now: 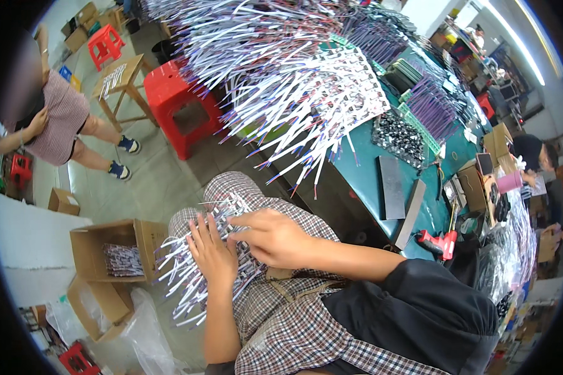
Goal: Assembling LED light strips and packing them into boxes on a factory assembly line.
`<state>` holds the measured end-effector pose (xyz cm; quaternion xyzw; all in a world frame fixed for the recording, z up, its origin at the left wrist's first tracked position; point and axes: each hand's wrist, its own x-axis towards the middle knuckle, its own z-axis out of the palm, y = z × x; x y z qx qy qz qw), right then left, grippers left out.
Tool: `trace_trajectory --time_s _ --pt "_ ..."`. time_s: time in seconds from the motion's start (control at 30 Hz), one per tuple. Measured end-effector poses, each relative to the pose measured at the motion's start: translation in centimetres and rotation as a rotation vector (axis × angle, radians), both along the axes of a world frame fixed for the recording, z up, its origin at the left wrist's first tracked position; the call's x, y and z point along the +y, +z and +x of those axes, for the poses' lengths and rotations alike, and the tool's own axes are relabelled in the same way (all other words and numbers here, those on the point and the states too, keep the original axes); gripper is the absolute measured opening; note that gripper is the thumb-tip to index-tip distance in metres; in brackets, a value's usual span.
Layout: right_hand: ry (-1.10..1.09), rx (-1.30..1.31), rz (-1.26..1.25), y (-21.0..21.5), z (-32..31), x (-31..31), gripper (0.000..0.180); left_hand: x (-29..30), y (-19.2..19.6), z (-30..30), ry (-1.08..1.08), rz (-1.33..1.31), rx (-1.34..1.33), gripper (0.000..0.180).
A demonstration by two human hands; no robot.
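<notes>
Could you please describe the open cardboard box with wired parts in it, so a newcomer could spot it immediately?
Start at the checked-fabric lap where the left hand and right hand press a bundle of white-wired parts. Look to the person's left, on the grey floor: the open brown cardboard box sits there. Unlike the flattened box beside it, it holds a pile of wired strips.

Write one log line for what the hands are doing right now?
left hand: flat on wired strip bundle on lap | right hand: fingers pinching the bundle's top | cardboard box: beside knee, more strips inside
</notes>
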<state>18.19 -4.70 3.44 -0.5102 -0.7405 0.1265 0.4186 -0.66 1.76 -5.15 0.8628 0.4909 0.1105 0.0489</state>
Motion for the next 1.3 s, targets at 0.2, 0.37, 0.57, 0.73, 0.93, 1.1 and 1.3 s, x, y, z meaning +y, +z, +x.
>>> trace_trajectory --time_s 0.2,0.37,0.57,0.73,0.93,1.1,1.3 --pt "-0.999 -0.230 0.410 7.4 15.0 2.9 0.031 -0.3 -0.9 -0.4 -0.006 0.033 0.052 0.063" --pt "-1.421 -0.081 -0.485 4.9 26.8 3.1 0.056 -0.1 -0.9 -0.4 0.018 0.096 -0.010 0.059" --pt "-1.480 -0.193 -0.463 4.3 29.4 2.2 0.054 -1.0 1.3 0.7 -0.030 0.145 -0.083 0.058" --pt "-1.174 0.333 -0.361 7.4 31.6 1.0 0.046 -0.9 -0.5 0.2 -0.033 0.037 0.068 0.058" --pt "-0.910 0.466 0.079 11.4 28.0 -0.5 0.033 -0.9 -1.2 0.0 -0.048 0.079 0.071 0.056" --pt "-0.986 0.261 0.399 16.4 20.2 -2.0 0.026 -0.9 -0.5 -0.7 -0.025 0.138 -0.049 0.051" --pt "-0.628 0.958 -0.094 19.8 13.2 -4.2 0.073 -3.6 8.1 -0.9 0.026 0.365 -0.650 0.028"
